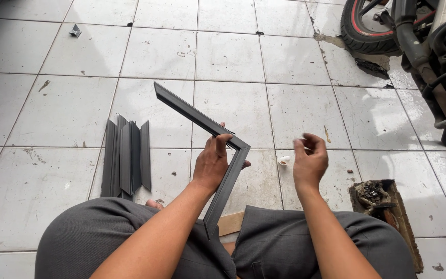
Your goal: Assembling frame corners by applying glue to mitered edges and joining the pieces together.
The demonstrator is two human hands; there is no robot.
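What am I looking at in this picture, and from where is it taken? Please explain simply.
The picture comes from a camera worn on a person's head, looking down at their own lap and hands. The person sits on a white tiled floor. The left hand grips two dark strips joined into a corner, held up above the lap. The right hand is raised beside it, fingers curled; whether it pinches something small is unclear. On the floor lie a bundle of similar dark strips, a small white object and a wooden board with dark clutter. A motorbike wheel shows top right.
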